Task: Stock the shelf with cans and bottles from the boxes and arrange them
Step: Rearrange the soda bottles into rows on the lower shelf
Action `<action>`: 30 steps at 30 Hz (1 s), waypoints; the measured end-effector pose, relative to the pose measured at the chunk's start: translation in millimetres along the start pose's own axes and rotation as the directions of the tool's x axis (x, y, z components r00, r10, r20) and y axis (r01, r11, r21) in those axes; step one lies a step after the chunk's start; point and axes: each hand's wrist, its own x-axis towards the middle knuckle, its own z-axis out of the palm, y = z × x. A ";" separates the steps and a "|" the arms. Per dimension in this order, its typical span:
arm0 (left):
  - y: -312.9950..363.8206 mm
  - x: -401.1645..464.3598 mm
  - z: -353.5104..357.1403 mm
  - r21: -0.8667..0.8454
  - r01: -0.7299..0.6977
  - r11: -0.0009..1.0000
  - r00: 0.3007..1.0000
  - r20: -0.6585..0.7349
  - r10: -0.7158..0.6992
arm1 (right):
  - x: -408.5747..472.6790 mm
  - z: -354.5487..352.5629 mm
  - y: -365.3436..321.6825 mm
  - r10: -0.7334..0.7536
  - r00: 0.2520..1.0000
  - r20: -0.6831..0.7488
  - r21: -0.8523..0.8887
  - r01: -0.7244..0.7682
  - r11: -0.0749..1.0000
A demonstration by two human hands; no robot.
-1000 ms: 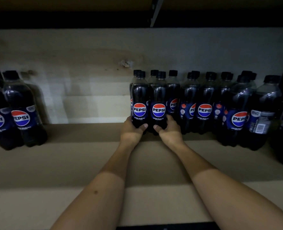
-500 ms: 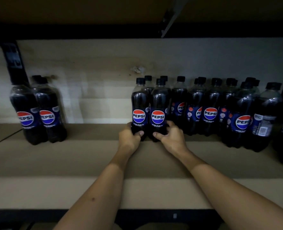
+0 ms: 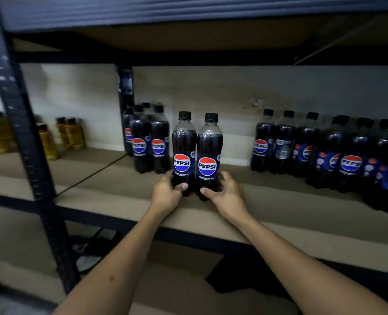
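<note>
Two upright Pepsi bottles stand side by side on the brown shelf board. My left hand grips the base of the left bottle. The base of the right bottle is gripped by my right hand. Both bottles are dark with black caps and blue labels. A small group of Pepsi bottles stands just behind them to the left. A long row of Pepsi bottles fills the right side of the shelf, with a gap between it and the held pair.
A black metal upright rises at the left. Beyond it, several yellow bottles stand on the neighbouring shelf. Another shelf board runs overhead. A dark object lies on the lower shelf beneath my arms.
Both hands have carried the two bottles leftward and forward, away from the long right row and close to the small left group. The camera has pulled back.
</note>
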 end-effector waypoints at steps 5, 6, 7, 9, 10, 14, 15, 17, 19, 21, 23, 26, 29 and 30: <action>-27.5 -11.4 -74.8 0.119 0.046 0.992 0.992 -0.118 -0.031 | -20.5 62.0 -46.4 -0.055 0.997 0.054 0.007 0.055 0.998; -33.3 -12.8 -88.0 0.131 0.055 0.990 0.990 -0.136 -0.037 | -22.3 74.3 -53.9 -0.060 0.996 0.069 0.017 0.059 0.998; -39.0 -14.0 -101.1 0.137 0.062 0.989 0.988 -0.150 -0.042 | -24.4 86.4 -61.1 -0.067 0.995 0.080 0.029 0.065 0.998; -50.9 -14.2 -126.0 0.139 0.071 0.988 0.986 -0.157 -0.049 | -28.6 108.9 -74.1 -0.082 0.991 0.106 0.053 0.077 0.996; -59.2 -12.1 -137.4 0.135 0.072 0.988 0.987 -0.154 -0.051 | -30.6 119.5 -80.1 -0.089 0.989 0.120 0.065 0.082 0.995; -83.2 -5.6 -175.7 0.115 0.072 0.991 0.984 -0.172 -0.051 | -34.5 157.1 -101.0 -0.098 0.981 0.165 0.081 0.086 0.993; -83.5 -6.8 -183.2 0.110 0.076 0.991 0.982 -0.181 -0.055 | -34.8 165.3 -105.4 -0.099 0.979 0.176 0.087 0.084 0.993; -85.4 -8.8 -195.6 0.103 0.082 0.991 0.979 -0.195 -0.061 | -35.0 180.4 -113.1 -0.101 0.976 0.195 0.096 0.084 0.992; -90.6 -7.0 -202.8 0.088 0.116 0.989 0.970 -0.223 -0.094 | -34.0 193.2 -118.2 -0.103 0.974 0.203 0.107 0.082 0.991; -95.4 -3.9 -205.4 0.091 0.135 0.987 0.957 -0.272 -0.106 | -31.2 203.7 -121.0 -0.107 0.973 0.204 0.121 0.084 0.989; -97.7 -3.8 -204.4 0.092 0.137 0.986 0.945 -0.310 -0.103 | -27.9 210.3 -120.8 -0.116 0.972 0.205 0.129 0.090 0.987; -96.6 -9.1 -199.3 0.079 0.094 0.992 0.936 -0.346 -0.061 | -24.3 211.6 -116.8 -0.130 0.968 0.212 0.138 0.102 0.985; -94.1 -14.2 -197.8 0.031 0.062 0.998 0.935 -0.353 -0.047 | -22.1 210.1 -113.2 -0.122 0.961 0.247 0.168 0.082 0.982; -94.1 -14.4 -197.9 0.014 0.062 0.998 0.933 -0.357 -0.052 | -21.4 210.1 -112.4 -0.122 0.960 0.252 0.181 0.077 0.980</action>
